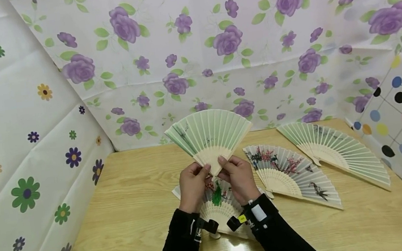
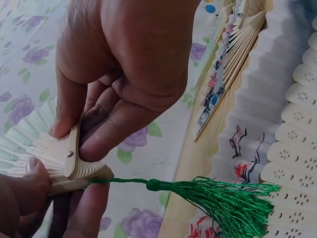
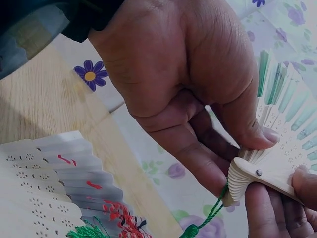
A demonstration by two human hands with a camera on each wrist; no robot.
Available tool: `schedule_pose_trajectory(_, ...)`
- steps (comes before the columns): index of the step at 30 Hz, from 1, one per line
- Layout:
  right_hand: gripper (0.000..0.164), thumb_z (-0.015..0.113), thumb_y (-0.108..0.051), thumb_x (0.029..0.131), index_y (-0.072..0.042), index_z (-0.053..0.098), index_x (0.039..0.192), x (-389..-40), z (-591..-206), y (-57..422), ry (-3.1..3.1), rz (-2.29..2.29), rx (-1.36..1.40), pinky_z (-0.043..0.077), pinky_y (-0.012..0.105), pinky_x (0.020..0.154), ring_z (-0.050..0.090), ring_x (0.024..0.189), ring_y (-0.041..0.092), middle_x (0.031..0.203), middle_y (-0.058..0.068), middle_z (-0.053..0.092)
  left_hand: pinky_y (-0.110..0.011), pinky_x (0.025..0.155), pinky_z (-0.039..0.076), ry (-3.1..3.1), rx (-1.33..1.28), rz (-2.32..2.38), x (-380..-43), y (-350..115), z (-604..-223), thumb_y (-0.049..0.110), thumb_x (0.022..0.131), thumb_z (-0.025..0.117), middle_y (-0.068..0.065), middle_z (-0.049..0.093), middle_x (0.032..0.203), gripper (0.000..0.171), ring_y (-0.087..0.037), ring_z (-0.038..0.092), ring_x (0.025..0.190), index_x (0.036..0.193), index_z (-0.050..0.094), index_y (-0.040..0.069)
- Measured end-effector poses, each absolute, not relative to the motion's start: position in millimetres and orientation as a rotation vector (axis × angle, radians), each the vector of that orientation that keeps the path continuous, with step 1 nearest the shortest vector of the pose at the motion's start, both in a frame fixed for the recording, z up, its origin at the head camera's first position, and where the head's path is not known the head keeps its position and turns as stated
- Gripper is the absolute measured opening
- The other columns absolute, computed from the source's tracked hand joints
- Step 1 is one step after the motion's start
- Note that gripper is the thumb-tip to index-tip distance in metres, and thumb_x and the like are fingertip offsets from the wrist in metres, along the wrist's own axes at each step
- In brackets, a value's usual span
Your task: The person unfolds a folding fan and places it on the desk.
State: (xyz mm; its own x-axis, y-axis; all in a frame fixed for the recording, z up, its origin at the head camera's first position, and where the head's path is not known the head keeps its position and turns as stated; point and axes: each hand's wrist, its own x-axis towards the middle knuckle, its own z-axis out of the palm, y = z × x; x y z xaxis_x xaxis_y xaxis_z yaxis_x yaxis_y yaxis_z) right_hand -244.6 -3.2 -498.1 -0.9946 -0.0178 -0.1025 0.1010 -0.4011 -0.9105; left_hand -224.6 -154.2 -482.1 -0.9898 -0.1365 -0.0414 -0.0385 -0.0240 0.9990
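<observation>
A spread pale green folding fan (image 1: 220,129) is held upright above the table. My left hand (image 1: 194,187) pinches the lower left of its pale ribs between thumb and fingers. On the other side, my right hand (image 1: 242,180) pinches the ribs in the same way. A small metal pivot (image 3: 259,172) shows at the fan's base in the right wrist view. From that base hangs a green tassel (image 2: 223,198) on a cord. Under my forearms lies a spread white fan (image 1: 215,212) with red blossoms, partly hidden by hands and sleeves.
To the right, a spread blossom-and-bird fan (image 1: 294,175) lies on the wooden table (image 1: 135,198). Beyond it is another spread green fan (image 1: 335,144). Flowered cloth (image 1: 194,60) hangs behind the table, with patterned sheets at both sides.
</observation>
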Motion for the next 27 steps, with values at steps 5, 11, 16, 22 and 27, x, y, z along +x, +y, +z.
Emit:
schedule_pose_trajectory(5, 0.034, 0.065, -0.013, 0.118, 0.009, 0.072, 0.143, -244.5, -497.1, -3.9, 1.680, -2.566, 0.141, 0.071, 0.024, 0.088, 0.084, 0.093, 0.008, 0.105, 0.000, 0.083, -0.032, 0.091, 0.072, -2.141, 0.198, -2.204, -224.0, -154.5, -482.6, 0.009, 0.116, 0.068, -0.020, 0.074, 0.122, 0.019, -0.012, 0.079, 0.100, 0.128, 0.079, -0.002)
schedule_pose_trajectory(11, 0.035, 0.065, -0.015, 0.118, 0.008, 0.071, 0.144, -243.6, -496.0, -5.6, 1.622, -2.618, 0.176, 0.070, 0.021, 0.084, 0.084, 0.093, 0.007, 0.103, 0.000, 0.083, -0.025, 0.084, 0.069, -2.099, 0.204, -2.237, -226.3, -152.2, -484.5, 0.008, 0.115, 0.069, -0.016, 0.076, 0.111, 0.015, -0.011, 0.077, 0.096, 0.115, 0.077, -0.005)
schedule_pose_trajectory(16, 0.035, 0.064, -0.017, 0.119, 0.007, 0.070, 0.144, -241.6, -496.8, -8.4, 1.557, -2.673, 0.219, 0.069, 0.019, 0.081, 0.082, 0.091, 0.006, 0.101, 0.000, 0.083, -0.026, 0.083, 0.070, -2.067, 0.224, -2.237, -226.2, -149.8, -483.6, 0.009, 0.115, 0.069, -0.016, 0.079, 0.107, 0.018, -0.011, 0.080, 0.092, 0.113, 0.077, -0.006)
schedule_pose_trajectory(22, 0.030, 0.064, -0.016, 0.119, 0.005, 0.072, 0.139, -240.4, -496.9, -9.6, 1.554, -2.686, 0.223, 0.069, 0.019, 0.079, 0.080, 0.088, 0.006, 0.102, 0.000, 0.080, -0.024, 0.082, 0.070, -2.040, 0.252, -2.243, -225.7, -149.1, -483.2, 0.009, 0.115, 0.069, -0.020, 0.081, 0.109, 0.020, -0.010, 0.081, 0.091, 0.125, 0.078, -0.007)
schedule_pose_trajectory(27, 0.024, 0.067, -0.014, 0.117, 0.003, 0.074, 0.132, -239.7, -495.8, -8.7, 1.606, -2.653, 0.184, 0.069, 0.020, 0.082, 0.079, 0.090, 0.008, 0.104, 0.002, 0.078, -0.024, 0.080, 0.070, -2.018, 0.263, -2.261, -226.1, -150.3, -483.5, 0.007, 0.115, 0.068, -0.018, 0.080, 0.108, 0.020, -0.010, 0.080, 0.091, 0.126, 0.078, -0.006)
